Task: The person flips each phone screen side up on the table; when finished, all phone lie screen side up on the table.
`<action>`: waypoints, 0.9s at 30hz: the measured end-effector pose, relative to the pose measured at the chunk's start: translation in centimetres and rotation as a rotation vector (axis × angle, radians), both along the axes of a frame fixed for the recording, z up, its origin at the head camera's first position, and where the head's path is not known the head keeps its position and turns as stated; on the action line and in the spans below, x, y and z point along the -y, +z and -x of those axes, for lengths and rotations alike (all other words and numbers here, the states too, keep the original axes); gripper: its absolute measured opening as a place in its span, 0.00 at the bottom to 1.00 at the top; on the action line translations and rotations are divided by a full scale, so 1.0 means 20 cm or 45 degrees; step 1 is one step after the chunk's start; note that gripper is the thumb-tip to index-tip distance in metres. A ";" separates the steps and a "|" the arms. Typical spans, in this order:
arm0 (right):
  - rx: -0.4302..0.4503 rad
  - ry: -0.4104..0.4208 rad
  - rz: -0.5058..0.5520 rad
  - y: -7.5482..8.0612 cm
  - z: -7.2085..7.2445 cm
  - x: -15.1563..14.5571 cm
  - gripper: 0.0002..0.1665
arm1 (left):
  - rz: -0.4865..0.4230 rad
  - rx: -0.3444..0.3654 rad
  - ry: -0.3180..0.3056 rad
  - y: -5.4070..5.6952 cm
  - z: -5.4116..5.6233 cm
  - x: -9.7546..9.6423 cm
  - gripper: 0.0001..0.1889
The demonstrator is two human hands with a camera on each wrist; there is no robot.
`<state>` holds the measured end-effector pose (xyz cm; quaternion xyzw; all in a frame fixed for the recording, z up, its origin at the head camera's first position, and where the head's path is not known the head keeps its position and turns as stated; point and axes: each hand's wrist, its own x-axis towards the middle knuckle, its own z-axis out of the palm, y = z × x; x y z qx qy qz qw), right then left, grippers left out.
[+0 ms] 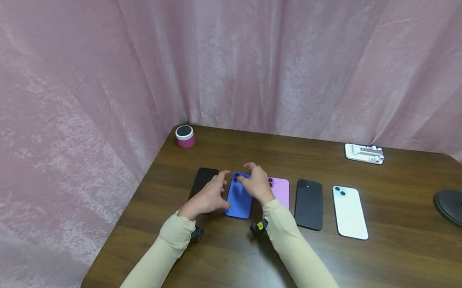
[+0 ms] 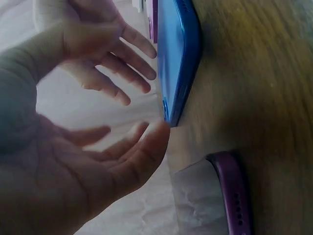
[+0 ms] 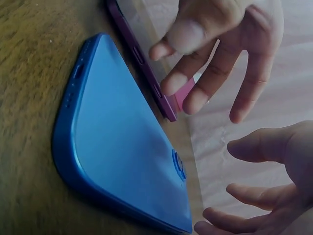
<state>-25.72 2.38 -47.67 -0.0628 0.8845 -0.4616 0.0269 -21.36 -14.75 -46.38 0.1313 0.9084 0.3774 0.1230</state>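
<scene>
A blue phone (image 1: 239,203) lies back up on the wooden table, its camera end away from me. My left hand (image 1: 206,198) hovers at its left side, over part of a dark-faced phone (image 1: 203,178), fingers spread and thumb by the blue phone's lower left edge. Over the blue phone's upper right corner is my right hand (image 1: 257,184), fingers loosely bent, partly hiding a pink phone (image 1: 280,191). In the right wrist view both hands stand apart above the blue phone (image 3: 117,132). The left wrist view shows the dark-faced phone's purple frame (image 2: 232,191). Neither hand holds anything.
Right of the pink phone lie a black phone (image 1: 309,206) and a white phone (image 1: 350,214). A pink jar (image 1: 185,137) with a white-rimmed lid stands at the back left corner. At the back right are a folded white stand (image 1: 364,153) and a round black base (image 1: 460,210).
</scene>
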 end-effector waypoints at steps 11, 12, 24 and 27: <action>0.013 0.158 -0.210 -0.01 0.05 -0.04 0.29 | 0.156 0.044 -0.152 -0.03 -0.03 -0.02 0.54; 0.003 0.181 -0.247 -0.01 0.06 -0.04 0.28 | 0.162 0.042 -0.157 -0.03 -0.03 -0.02 0.54; 0.010 0.224 -0.428 0.00 0.08 -0.07 0.36 | 0.246 0.069 -0.156 -0.05 -0.02 -0.05 0.54; 0.013 0.194 -0.400 0.00 0.08 -0.06 0.35 | 0.254 0.081 -0.144 -0.05 -0.01 -0.05 0.54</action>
